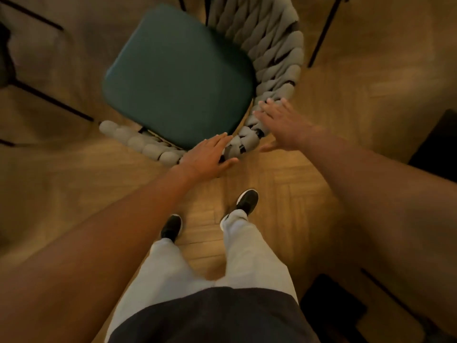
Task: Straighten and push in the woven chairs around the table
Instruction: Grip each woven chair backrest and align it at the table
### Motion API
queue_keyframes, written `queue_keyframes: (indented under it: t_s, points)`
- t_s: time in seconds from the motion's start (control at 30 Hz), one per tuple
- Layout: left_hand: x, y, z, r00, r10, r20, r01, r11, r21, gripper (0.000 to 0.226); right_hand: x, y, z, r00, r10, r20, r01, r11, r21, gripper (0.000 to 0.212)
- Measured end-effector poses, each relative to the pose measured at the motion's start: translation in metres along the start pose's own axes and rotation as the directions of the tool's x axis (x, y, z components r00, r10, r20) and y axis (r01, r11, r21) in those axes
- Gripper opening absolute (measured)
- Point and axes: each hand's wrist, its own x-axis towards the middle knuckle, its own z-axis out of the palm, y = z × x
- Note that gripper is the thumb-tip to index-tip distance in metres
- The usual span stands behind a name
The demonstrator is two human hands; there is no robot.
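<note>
Wood floor (284, 194) is showing underneath; both hands are lying flat-fingered on the woven chair (272, 50) back, left hand (210, 154) and right hand (282, 122) gripping nothing.

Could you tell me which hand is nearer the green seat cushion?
Left. The left hand reaches the green seat cushion edge; the right hand is out over the grey woven backrest.

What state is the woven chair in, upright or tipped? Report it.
Upright. The woven chair shows its green seat cushion facing up at the camera, with the woven back wrapped around it. Both hands, left hand and right hand, rest open on the back.
</note>
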Motion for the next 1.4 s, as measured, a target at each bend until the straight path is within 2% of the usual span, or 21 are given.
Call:
queue_keyframes:
  t_s: [0.1,0.23,0.37,0.47,0.57,0.8,0.93,1.13,1.27,1.4]
  points:
    - [0.025,0.017,0.009,0.998,-0.053,-0.032,0.052,0.998,-0.04,0.083,0.028,0.04,-0.006,0.989,-0.14,0.048,0.145,0.982,-0.119,0.101]
    - [0.049,0.035,0.022,0.986,-0.14,-0.088,0.133,0.987,-0.089,0.089,0.06,0.065,-0.01,0.956,-0.257,0.141,0.285,0.928,-0.241,0.105]
    - [0.058,0.048,0.032,0.974,-0.195,-0.111,0.184,0.978,-0.101,0.077,0.072,0.065,-0.007,0.935,-0.325,0.141,0.352,0.897,-0.269,0.085]
    - [0.059,0.048,0.035,0.969,-0.183,-0.164,0.174,0.982,-0.068,0.069,0.069,0.064,-0.003,0.95,-0.302,0.075,0.311,0.915,-0.256,0.06]
    - [0.058,0.048,0.036,0.966,-0.182,-0.186,0.173,0.983,-0.062,0.065,0.063,0.06,-0.005,0.96,-0.278,0.041,0.279,0.92,-0.277,0.05]
    - [0.038,0.054,0.051,0.977,-0.103,-0.189,0.105,0.995,0.0,0.062,0.03,0.045,0.012,0.973,-0.23,-0.007,0.222,0.945,-0.24,0.049]
    - [0.019,0.06,0.065,0.99,-0.048,-0.131,0.057,0.996,0.066,0.064,-0.003,0.028,0.033,0.984,-0.177,-0.023,0.168,0.962,-0.217,0.051]
    - [-0.014,0.064,0.081,0.996,0.086,-0.016,-0.085,0.995,0.05,0.063,-0.059,-0.014,0.059,0.998,0.024,0.055,-0.021,0.998,-0.062,0.054]
    - [-0.034,0.064,0.095,0.978,0.202,0.044,-0.205,0.975,0.086,0.07,-0.096,-0.045,0.082,0.99,0.133,0.053,-0.133,0.991,-0.008,0.052]
    - [-0.043,0.068,0.113,0.949,0.295,0.111,-0.31,0.939,0.151,0.063,-0.134,-0.065,0.107,0.967,0.25,0.056,-0.254,0.963,0.089,0.054]
